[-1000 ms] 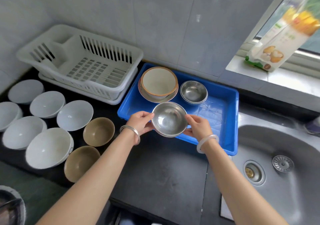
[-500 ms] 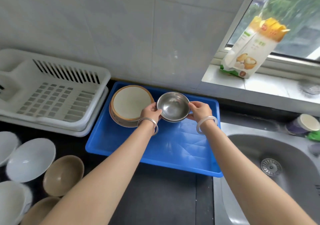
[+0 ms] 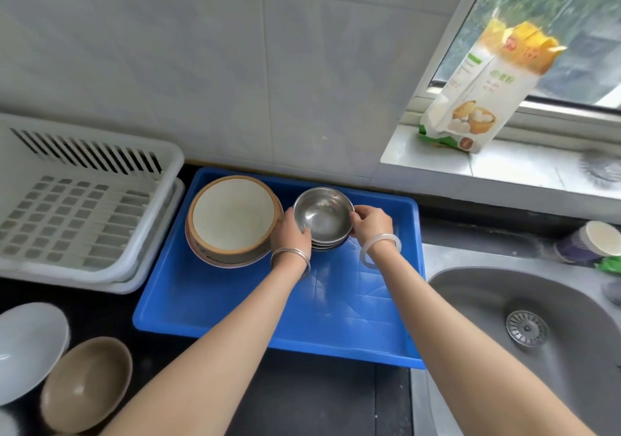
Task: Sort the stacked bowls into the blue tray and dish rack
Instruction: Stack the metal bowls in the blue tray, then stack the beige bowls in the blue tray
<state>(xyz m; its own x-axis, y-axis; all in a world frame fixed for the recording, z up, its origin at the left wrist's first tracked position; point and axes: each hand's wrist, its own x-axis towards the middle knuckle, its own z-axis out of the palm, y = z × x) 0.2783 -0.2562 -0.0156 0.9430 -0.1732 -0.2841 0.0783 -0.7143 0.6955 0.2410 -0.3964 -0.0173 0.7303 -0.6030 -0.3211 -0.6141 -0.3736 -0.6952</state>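
Note:
A steel bowl (image 3: pixel 322 215) sits on top of a short stack of steel bowls at the back of the blue tray (image 3: pixel 235 304). My left hand (image 3: pixel 290 234) holds its left rim and my right hand (image 3: pixel 371 222) holds its right rim. To the left, in the same tray, stands a large cream bowl with a brown rim (image 3: pixel 233 217), stacked on others like it. The white dish rack (image 3: pixel 80 207) stands left of the tray with nothing in it. A tan bowl (image 3: pixel 85 383) and a white bowl (image 3: pixel 25 348) rest on the black counter at the lower left.
A steel sink (image 3: pixel 524 331) with a drain lies right of the tray. A flour bag (image 3: pixel 484 86) leans on the window sill. A cup (image 3: pixel 594 241) stands behind the sink. A tiled wall runs behind everything.
Both hands carried the steel bowl from the tray's front edge to the back and lowered it onto the stack of steel bowls. The camera view shifted right and closer.

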